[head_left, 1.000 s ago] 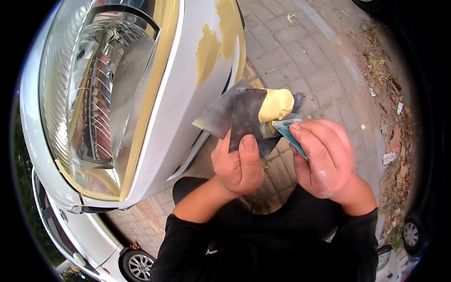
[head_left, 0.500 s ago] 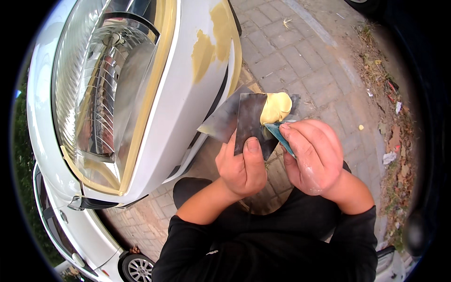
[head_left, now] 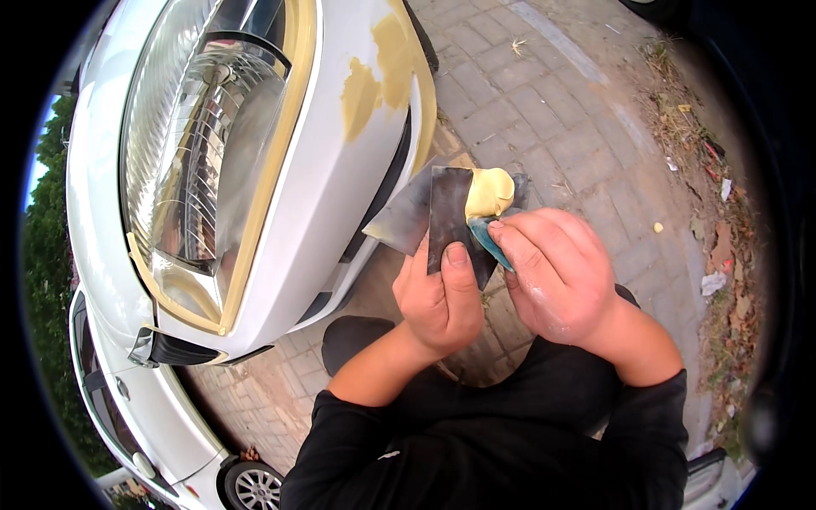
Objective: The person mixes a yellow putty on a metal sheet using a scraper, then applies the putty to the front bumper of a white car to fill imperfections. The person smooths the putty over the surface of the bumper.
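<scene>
My left hand (head_left: 439, 297) is closed on several thin dark plates (head_left: 449, 204), held fanned out with the thumb on top. A thick lump of yellow body filler (head_left: 490, 192) sits on the far right corner of the upper plate. Between the thumb and fingers of my right hand (head_left: 561, 276) is a blue-green spreader (head_left: 489, 242), its tip against the lower side of the filler. Some white residue marks the right hand. On the white car bumper (head_left: 314, 195), left of the hands, are dried yellow filler patches (head_left: 361, 98).
Yellow masking tape (head_left: 285, 161) borders the headlight (head_left: 208, 153) at the left. Another white car (head_left: 140, 408) stands at the lower left. Grey paving (head_left: 544, 110) lies beneath, with a strip of dirt, dry grass and litter (head_left: 714, 246) along the right.
The spreader and right hand have shifted slightly left, and the filler has been pushed a little left on the plate. My view has turned slightly, so the car appears shifted.
</scene>
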The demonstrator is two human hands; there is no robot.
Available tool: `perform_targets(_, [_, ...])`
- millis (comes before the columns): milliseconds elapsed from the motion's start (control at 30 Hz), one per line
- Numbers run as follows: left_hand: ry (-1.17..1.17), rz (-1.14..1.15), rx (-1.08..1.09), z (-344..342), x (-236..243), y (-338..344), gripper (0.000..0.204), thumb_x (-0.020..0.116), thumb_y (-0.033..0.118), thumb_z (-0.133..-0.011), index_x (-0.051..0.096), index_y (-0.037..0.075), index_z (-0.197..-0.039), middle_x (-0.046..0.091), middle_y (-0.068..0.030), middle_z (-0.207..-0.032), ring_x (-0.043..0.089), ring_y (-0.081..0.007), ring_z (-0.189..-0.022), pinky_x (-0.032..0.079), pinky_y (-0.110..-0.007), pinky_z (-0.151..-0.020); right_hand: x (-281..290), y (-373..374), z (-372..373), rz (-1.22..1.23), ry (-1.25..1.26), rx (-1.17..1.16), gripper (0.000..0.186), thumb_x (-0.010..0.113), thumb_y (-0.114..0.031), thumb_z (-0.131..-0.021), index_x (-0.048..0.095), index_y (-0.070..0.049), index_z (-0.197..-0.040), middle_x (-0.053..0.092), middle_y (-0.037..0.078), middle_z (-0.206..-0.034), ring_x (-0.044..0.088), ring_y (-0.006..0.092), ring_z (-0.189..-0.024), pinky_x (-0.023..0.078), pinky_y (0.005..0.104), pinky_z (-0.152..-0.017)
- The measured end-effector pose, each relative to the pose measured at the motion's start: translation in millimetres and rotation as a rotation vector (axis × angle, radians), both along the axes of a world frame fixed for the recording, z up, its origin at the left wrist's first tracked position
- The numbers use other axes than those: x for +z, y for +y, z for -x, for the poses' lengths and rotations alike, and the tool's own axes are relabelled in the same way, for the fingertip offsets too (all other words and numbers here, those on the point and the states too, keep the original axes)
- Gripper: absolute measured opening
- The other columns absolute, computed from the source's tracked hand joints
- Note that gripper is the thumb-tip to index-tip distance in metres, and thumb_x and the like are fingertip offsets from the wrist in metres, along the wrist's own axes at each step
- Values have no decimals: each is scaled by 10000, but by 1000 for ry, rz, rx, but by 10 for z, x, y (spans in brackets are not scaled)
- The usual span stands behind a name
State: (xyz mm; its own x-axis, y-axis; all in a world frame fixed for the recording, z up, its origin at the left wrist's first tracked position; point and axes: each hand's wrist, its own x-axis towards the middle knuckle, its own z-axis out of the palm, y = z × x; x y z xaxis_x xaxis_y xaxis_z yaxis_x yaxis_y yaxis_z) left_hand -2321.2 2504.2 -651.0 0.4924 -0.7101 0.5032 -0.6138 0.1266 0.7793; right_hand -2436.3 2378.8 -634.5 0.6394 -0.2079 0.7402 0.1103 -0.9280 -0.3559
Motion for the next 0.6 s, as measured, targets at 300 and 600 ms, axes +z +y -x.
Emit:
perform_targets(300, [403, 528, 259, -131, 370, 180, 457, 461, 228, -970, 475, -139, -1242, 536, -238, -1245, 549, -321, -1149, 453, -425, -988, -56, -129, 96, -183, 203, 347, 311, 654, -38, -710, 646, -4, -1020, 622, 115, -939, 609, 293, -866, 487, 374, -758])
perform_targets(600, [340, 459, 474, -410, 22, 1037, 394, 465, 242, -951, 560, -110, -1102, 588, -201, -1123, 569, -246, -1057, 446, -372, -942, -1054, -402, -1170, -1429, -113, -50, 221, 616, -163, -928, 647, 1, -1075, 660, 46, -853, 588, 86, -755, 513, 280, -689])
